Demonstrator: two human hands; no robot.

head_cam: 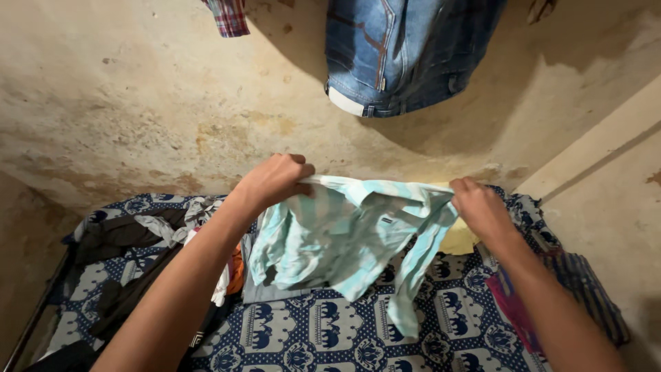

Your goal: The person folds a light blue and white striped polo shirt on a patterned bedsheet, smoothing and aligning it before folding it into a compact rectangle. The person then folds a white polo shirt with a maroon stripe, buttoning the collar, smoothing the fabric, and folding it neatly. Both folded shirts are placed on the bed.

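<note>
A heap of dark clothes (131,255) lies left of my fingers. My left hand (272,180) and right hand (480,207), 2 fists pinched tight, hold a pale striped shirt (344,238) stretched between them, hanging below my knuckles over the blue patterned bedsheet (330,337); jeans (406,52) hang above.

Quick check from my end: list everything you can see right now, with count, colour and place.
striped shirt: one, pale teal and white, held up over the bed
bedsheet: one, navy with white pattern, covering the bed
clothes pile: several, dark, grey and orange, on the bed at left
jeans: one pair, blue, hanging on the wall
plaid garment: one, red checked, hanging top left
left hand: gripping the shirt's left end
right hand: gripping its right end
</note>
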